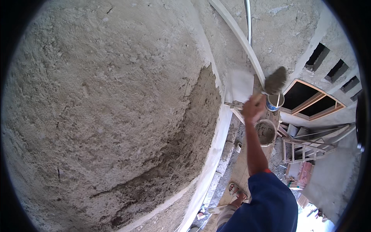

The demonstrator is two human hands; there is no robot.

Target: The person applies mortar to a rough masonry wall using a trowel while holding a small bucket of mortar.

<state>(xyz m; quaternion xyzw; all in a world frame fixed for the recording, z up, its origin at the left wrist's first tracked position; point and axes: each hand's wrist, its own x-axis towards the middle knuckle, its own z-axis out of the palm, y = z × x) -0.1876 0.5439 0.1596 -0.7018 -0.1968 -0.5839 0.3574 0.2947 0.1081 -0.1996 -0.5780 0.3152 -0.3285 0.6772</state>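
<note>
My right hand is stretched out ahead, shut on the handle of a wide brush whose bristles are caked with grey mortar. The brush is raised just above a small blue-and-white can. Below the hand stands a grey bucket holding wet mortar. Both containers rest on a wooden plank that I stand on; my sandalled foot shows below. A rough plastered wall fills the left, with a darker wet patch. My left hand is out of sight.
A white curved pipe runs along the wall's corner. Wooden-framed window openings and vent slots lie to the right. A wooden ladder frame and stacked red bricks are far below on the ground.
</note>
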